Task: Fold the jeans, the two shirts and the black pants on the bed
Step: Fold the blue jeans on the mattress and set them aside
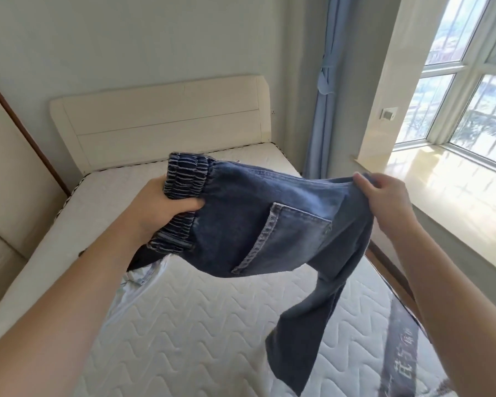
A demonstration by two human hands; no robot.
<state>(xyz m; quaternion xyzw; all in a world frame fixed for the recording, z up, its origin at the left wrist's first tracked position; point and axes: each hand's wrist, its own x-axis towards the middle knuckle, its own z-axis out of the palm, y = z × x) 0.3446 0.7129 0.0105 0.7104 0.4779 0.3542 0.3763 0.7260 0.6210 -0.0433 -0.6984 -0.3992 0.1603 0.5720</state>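
Blue jeans (269, 219) with an elastic waistband and a back pocket hang in the air above the bed (212, 325). My left hand (163, 207) grips the bunched waistband. My right hand (384, 196) pinches the seat edge of the jeans at the right, and the legs dangle down toward the mattress. Under my left forearm lies a light-coloured garment (143, 273) with a bit of dark cloth (139, 259) beside it, both mostly hidden.
A cream headboard (161, 121) stands at the far end of the bed. A blue curtain (324, 96) hangs to the right, beside a window sill (441, 181). A wardrobe door (15, 173) flanks the left side.
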